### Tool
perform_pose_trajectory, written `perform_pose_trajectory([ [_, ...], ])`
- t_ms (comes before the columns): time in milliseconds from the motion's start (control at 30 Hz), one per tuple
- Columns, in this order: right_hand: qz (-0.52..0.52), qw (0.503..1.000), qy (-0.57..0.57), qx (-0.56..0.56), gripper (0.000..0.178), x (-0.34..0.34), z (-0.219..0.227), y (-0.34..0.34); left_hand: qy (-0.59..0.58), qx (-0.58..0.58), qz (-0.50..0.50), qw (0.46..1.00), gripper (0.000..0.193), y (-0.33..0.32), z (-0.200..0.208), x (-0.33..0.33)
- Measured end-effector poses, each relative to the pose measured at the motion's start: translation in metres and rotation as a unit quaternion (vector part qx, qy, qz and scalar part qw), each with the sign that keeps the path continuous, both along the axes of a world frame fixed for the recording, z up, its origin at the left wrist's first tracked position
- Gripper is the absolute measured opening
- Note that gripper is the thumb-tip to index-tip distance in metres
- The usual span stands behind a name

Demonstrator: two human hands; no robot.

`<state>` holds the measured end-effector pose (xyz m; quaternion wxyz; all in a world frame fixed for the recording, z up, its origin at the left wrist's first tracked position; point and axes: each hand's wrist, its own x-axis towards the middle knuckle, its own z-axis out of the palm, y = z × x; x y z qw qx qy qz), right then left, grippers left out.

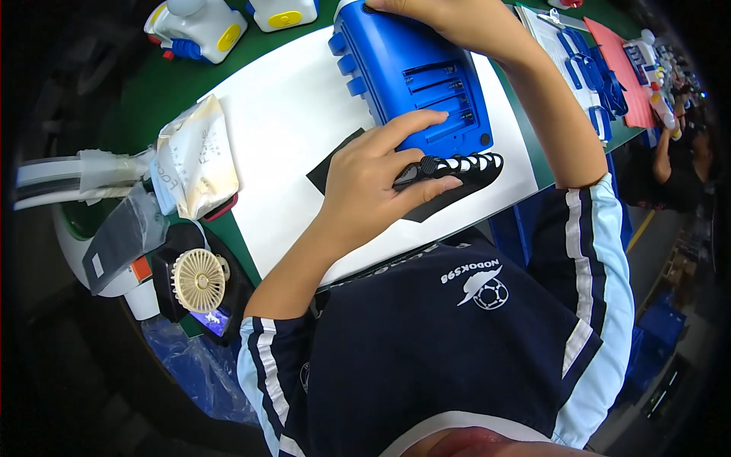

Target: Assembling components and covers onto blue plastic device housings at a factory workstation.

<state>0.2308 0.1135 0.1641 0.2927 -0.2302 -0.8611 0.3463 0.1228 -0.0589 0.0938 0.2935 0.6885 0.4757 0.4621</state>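
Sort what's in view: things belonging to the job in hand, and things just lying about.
Part of the job, judging by the hands:
- blue case, with left hand and right hand on it
- white sheet beneath

Apparently just lying about:
- small beige fan
- wrapped packet
- crumpled clear plastic

The case (384,65) is a glossy blue plastic box, turned with its back upward. An uncovered battery bay (442,103) sits toward its lower end, with long parallel slots and small metal contacts. Three blue blocks (346,64) stick out along its left edge, and a dark round foot (485,140) marks the lower right corner. A black end with white ovals (463,164) shows at the bottom. The case stands slightly aslant over a white sheet (266,114), its top reaching out of view.
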Motion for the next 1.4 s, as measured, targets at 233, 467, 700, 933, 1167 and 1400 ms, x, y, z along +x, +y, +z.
perform_pose_trajectory([
  [233, 0.011, 0.998, -0.066, 0.017, 0.016, 0.0, 0.008, 0.002, 0.003, 0.041, -0.001, 0.999, 0.035, 0.001, -0.002, 0.001],
  [467, 0.005, 0.997, 0.012, -0.077, 0.018, 0.012, 0.014, -0.014, -0.021, -0.018, -0.02, 0.999, 0.037, 0.0, 0.001, 0.004],
  [700, 0.156, 0.985, -0.058, 0.052, 0.018, 0.063, 0.005, -0.082, -0.034, -0.013, -0.002, 0.999, 0.031, -0.001, 0.005, 0.001],
  [933, 0.086, 0.988, -0.06, 0.11, 0.013, 0.073, 0.007, -0.104, -0.006, -0.023, -0.009, 1.0, 0.027, 0.001, 0.008, 0.002],
  [1167, 0.056, 0.995, -0.049, 0.06, 0.019, 0.081, 0.007, -0.112, -0.005, 0.003, -0.022, 1.0, 0.026, 0.002, 0.004, 0.002],
  [1400, 0.057, 0.992, -0.064, 0.098, 0.016, 0.077, 0.001, -0.115, 0.034, 0.029, -0.014, 0.999, 0.028, 0.004, 0.005, 0.004],
])
